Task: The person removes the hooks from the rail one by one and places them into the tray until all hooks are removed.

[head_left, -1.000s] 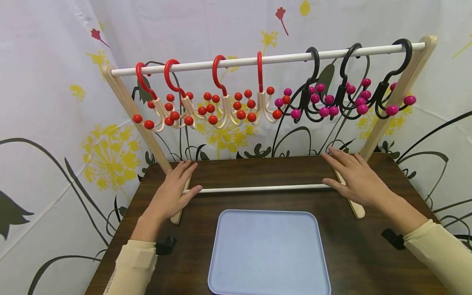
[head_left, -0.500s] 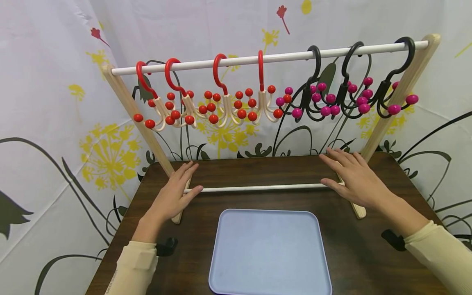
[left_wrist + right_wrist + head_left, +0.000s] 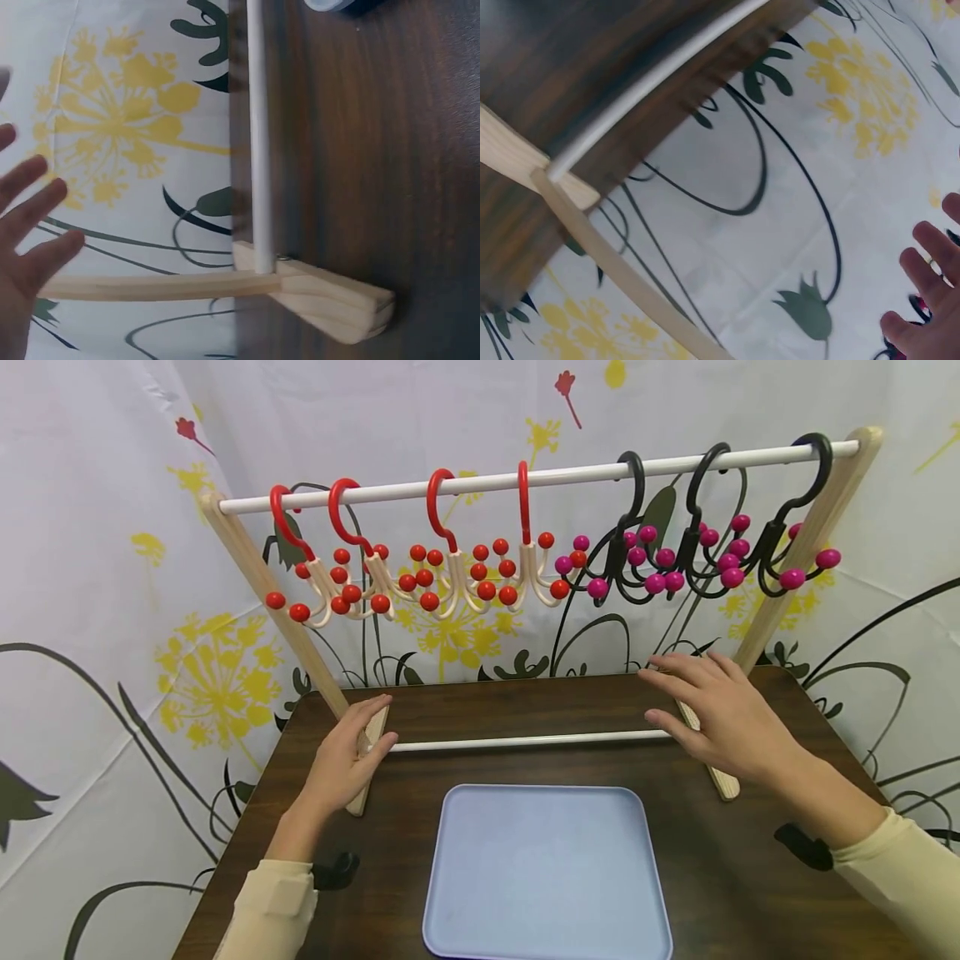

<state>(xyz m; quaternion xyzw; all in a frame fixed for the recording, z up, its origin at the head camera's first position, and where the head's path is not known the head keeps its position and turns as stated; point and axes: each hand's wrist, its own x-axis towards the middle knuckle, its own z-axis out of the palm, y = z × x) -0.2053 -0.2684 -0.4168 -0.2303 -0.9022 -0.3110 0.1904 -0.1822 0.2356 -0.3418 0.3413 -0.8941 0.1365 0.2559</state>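
Okay, head view: left hand (image 3: 341,762) and right hand (image 3: 726,722) both open, fingers extended, thumbs apart, holding nothing. Each is by its own side of the rack (image 3: 480,483), near the ends of its lower bar (image 3: 525,742). Can't confirm contact from here. Rack stands toward the back of the dark table (image 3: 712,877). Four red hangers (image 3: 456,570) hook over its top, left half; three black hangers (image 3: 687,556) with pink balls, right half. Blue tray (image 3: 547,868) lies flat in front, between the forearms.

Left wrist view: left fingers spread, gap to the wooden upright (image 3: 157,286) at the thumb tip.

Right wrist view: right hand partly cropped, fingers apart, well clear of the visible wooden foot (image 3: 510,146).
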